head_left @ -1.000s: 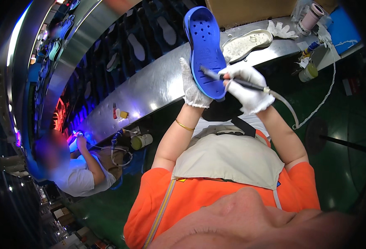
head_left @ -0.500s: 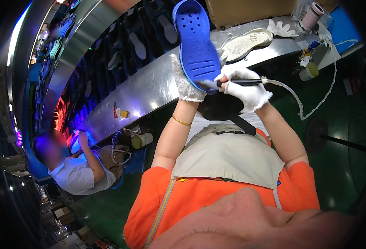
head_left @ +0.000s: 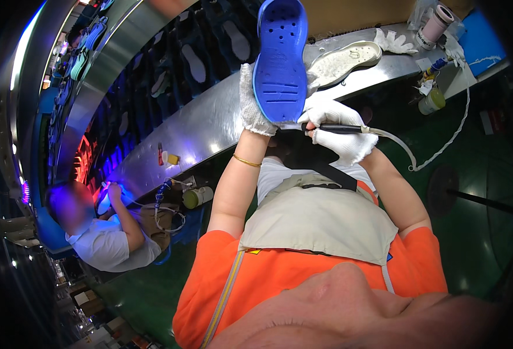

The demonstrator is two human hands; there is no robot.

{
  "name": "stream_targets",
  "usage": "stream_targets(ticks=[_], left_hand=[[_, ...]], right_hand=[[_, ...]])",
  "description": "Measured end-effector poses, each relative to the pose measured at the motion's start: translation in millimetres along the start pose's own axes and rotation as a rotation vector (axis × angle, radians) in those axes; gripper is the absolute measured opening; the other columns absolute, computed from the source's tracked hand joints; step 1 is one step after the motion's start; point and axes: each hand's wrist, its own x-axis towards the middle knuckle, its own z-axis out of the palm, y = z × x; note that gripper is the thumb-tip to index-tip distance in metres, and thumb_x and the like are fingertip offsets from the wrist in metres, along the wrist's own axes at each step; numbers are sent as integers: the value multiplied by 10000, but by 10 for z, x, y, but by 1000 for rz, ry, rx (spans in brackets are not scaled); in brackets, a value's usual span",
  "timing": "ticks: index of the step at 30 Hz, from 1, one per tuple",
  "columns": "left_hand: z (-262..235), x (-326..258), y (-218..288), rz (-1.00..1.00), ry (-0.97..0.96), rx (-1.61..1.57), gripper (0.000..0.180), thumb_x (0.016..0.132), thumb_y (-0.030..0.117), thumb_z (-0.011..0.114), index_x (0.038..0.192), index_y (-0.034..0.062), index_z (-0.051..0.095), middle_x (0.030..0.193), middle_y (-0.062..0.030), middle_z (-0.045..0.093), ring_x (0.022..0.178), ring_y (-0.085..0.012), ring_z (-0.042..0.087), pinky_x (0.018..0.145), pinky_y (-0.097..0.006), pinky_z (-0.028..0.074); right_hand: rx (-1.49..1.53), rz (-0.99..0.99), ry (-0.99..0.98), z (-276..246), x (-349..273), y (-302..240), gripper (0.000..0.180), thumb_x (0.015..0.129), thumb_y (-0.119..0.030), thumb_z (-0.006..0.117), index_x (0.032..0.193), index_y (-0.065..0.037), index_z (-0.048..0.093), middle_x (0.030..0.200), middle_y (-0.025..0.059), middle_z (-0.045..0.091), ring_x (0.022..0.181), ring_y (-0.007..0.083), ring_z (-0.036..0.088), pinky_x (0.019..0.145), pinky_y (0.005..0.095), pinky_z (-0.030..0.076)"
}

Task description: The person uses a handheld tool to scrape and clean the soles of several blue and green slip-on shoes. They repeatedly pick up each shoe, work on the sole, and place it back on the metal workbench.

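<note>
A blue shoe sole (head_left: 280, 72), with small holes at its far end and slots near its close end, is held up above the bench edge. My left hand (head_left: 255, 107), in a white knit glove, grips it along the left side; the fingers behind it are hidden. My right hand (head_left: 349, 146), gloved too, is closed round the black handle of a brush (head_left: 341, 128) with a pale hose at its back end. The brush tip lies at the sole's near edge; whether it touches cannot be told. Beyond, a whitish sole (head_left: 346, 61) rests on the bench.
The metal bench (head_left: 195, 128) runs beside a conveyor carrying soles (head_left: 193, 63). A loose white glove (head_left: 395, 42), a pink cup (head_left: 434, 28) and a cardboard box (head_left: 361, 14) are at the back. A bottle (head_left: 433, 102) hangs right. A co-worker (head_left: 114, 244) sits left.
The blue sole has shifted right and its near end has swung round slightly. The brush tip has gone from over the sole's near end to its edge. My left hand has moved slightly up and left.
</note>
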Motion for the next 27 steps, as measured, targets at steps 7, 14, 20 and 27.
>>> stream_targets(ticks=[7, 14, 20, 27], left_hand=[[9, 23, 33, 35, 87, 188, 833, 842, 676, 374, 1372, 34, 341, 1324, -232, 437, 1186, -382, 475, 1007, -510, 390], [77, 64, 44, -116, -56, 24, 829, 866, 651, 340, 1393, 13, 291, 1337, -299, 389, 1193, -424, 455, 998, -523, 393], [152, 64, 101, -159, 66, 155, 696, 919, 559, 341, 1363, 23, 347, 1292, -289, 443, 1138, -431, 504, 948, -542, 437], [239, 166, 45, -140, 325, 506, 502, 951, 401, 420, 1201, -24, 515, 1113, -203, 606, 957, -275, 638, 790, -364, 558]], right_hand=[[484, 240, 61, -114, -42, 53, 133, 791, 33, 614, 911, -12, 578, 932, 83, 624, 823, 142, 617, 729, 274, 504], [-72, -53, 1, -85, 110, 21, 149, 760, 44, 608, 890, -17, 569, 937, 86, 604, 797, 116, 590, 736, 263, 496], [298, 171, -108, -260, 62, 71, 143, 764, 8, 629, 898, -19, 585, 891, 80, 634, 814, 121, 597, 742, 274, 510], [-75, -78, -103, -163, 218, -20, 201, 687, 52, 634, 855, -47, 587, 929, 55, 634, 865, 139, 602, 827, 268, 482]])
